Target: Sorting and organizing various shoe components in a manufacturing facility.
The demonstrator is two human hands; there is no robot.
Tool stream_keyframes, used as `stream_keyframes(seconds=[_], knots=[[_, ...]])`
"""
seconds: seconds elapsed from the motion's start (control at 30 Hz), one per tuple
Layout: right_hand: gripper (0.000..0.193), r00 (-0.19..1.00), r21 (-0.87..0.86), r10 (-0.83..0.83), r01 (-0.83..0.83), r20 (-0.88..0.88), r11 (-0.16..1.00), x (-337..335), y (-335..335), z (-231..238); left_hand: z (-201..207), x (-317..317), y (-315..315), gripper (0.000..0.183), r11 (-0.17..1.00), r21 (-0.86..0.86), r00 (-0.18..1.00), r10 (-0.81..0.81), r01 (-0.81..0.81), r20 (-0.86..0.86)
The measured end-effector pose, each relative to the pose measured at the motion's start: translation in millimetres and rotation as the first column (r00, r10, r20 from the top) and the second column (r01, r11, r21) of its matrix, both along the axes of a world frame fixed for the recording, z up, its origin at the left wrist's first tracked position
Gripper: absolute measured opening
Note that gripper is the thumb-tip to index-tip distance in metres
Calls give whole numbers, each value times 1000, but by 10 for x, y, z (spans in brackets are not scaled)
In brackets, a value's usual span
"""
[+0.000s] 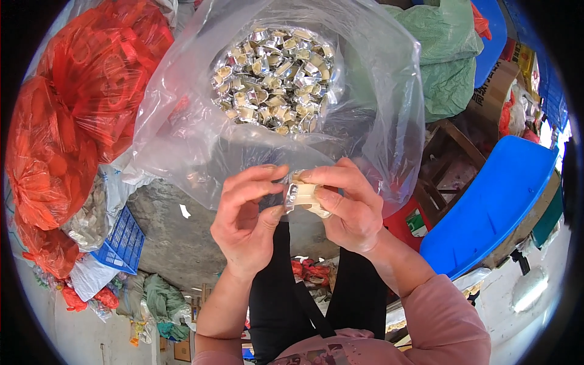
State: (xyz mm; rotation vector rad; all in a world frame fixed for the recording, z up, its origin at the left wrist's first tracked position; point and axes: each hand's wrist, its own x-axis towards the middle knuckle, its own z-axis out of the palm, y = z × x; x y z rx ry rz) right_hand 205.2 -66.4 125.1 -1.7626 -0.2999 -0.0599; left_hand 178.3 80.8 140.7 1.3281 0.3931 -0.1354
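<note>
My left hand [248, 214] and my right hand [348, 207] meet in the middle of the picture. Between their fingertips sits a small cream-coloured cup with a silver foil lid [303, 194]. My right hand grips the cup from the right; my left thumb and forefinger pinch the foil edge on its left side. Just beyond the hands stands a big clear plastic bag [201, 140], open at the top. It holds a heap of several similar foil-lidded cups [274, 72].
Large red plastic bags [67, 121] are piled at the left. A blue crate [125, 240] lies below them. A blue plastic chair [493, 201] and a wooden stool [447, 158] stand at the right, green sacks [447, 67] behind them.
</note>
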Motion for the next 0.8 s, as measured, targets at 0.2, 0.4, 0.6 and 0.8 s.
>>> stream_keyframes(seconds=[0.2,0.4,0.6,0.8], knots=[[21,996,5,73,-73,-49,997,7,-1,27,-25,-8,-31,12,977,200,992,-91,71,93],[30,972,100,19,5,-233,995,-147,27,132,63,-32,-78,8,962,258,996,-92,93,-16],[30,946,44,68,-57,-318,997,-207,-49,37,-23,-75,-135,9,965,230,989,-103,124,-102],[22,820,155,51,47,-570,987,-131,-55,-120,-161,-10,-173,11,984,163,990,-54,75,-129]])
